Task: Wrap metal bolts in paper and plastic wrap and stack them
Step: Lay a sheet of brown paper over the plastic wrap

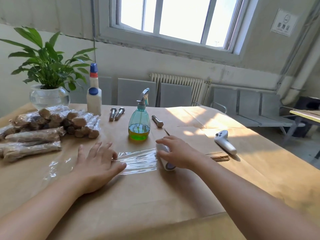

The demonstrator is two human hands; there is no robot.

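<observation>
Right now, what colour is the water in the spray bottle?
Green liquid, inside the teal see-through spray bottle; head view.

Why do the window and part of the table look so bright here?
Head view: the window is blown out white; sunlight makes a glaring patch on the paper-covered table; the plastic wrap glints; wide-angle lens bends the walls.

Daylight poured through the blown-out window (pixel 174 18) and laid a warm, bright patch on the table (pixel 225 122) below it to the right, while the left stayed in soft shade and the wide lens bent the edges.
</observation>
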